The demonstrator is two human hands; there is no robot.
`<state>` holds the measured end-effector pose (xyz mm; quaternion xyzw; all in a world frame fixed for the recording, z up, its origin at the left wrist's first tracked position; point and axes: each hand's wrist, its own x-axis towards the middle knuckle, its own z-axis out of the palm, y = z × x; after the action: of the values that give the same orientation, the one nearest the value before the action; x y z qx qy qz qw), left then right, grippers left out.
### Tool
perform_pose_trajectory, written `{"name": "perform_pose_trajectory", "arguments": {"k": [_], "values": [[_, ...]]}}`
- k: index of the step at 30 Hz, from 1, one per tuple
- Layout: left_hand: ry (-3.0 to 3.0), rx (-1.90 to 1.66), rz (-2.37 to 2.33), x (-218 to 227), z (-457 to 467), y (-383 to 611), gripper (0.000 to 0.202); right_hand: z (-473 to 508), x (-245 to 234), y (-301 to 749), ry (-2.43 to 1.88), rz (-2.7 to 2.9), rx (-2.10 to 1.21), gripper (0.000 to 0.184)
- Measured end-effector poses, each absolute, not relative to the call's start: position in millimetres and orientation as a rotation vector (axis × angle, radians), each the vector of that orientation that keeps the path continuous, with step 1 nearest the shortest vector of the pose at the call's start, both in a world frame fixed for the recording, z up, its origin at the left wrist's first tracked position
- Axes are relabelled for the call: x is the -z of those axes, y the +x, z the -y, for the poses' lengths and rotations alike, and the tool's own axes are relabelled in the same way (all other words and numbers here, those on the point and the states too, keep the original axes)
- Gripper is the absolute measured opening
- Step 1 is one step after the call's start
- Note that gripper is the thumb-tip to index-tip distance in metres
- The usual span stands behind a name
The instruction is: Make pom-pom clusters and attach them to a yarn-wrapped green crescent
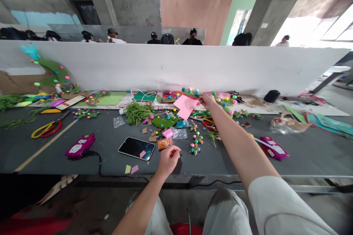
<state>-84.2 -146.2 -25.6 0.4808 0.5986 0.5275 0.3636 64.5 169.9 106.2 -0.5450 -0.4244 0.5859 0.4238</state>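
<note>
Item 1: pink sheet (186, 107), far side of table (106, 125), beside your right hand (208, 101). Judged light, thin, flexible; likelier to crease than break. Take hold flat, at free edge. Grip, right: fingertips at sheet's right corner; pinch or mere touch, cannot tell. Grip, left: your left hand (168, 158) curled near orange packet (164, 144), nothing visible held; whether fingertips meet, cannot tell.
Nearby: 1 green strand bundle (135, 113), stringy; 1 dark phone (137, 148), smooth, rectangular, with 1 pink chip (142, 154) on screen.

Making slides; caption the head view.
Right hand at a pink sheet, left hand near a dark phone, above a cluttered table.
</note>
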Motion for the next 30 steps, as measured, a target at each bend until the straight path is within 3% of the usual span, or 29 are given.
{"name": "perform_pose_trajectory", "arguments": {"k": [7, 11, 13, 16, 21, 30], "values": [[1.201, -1.396, -1.502, 18.8, 146.5, -82.2, 0.011, -134.3, -144.9, 84.5, -1.231, 1.087, -1.434, 0.038], [1.138, -1.441, -1.434, 11.6, 146.1, -82.3, 0.010, -98.1, -156.6, 100.2, -1.079, 1.100, -1.384, 0.012], [1.090, -1.477, -1.376, 6.3, 145.2, -80.9, 0.012, -72.9, -153.9, 107.5, -0.993, 1.117, -1.369, 0.014], [1.014, -1.542, -1.241, -8.6, 142.8, -73.7, 0.023, -28.2, -135.2, 115.7, -0.898, 1.171, -1.366, 0.013], [0.930, -1.587, -0.917, -41.5, 135.2, -54.7, 0.048, 45.4, -81.3, 124.4, -0.843, 1.275, -1.381, 0.033], [0.792, -1.540, -0.801, -12.6, 135.6, -45.8, 0.040, 98.7, -16.6, 143.2, -0.921, 1.371, -1.338, 0.038]]}}
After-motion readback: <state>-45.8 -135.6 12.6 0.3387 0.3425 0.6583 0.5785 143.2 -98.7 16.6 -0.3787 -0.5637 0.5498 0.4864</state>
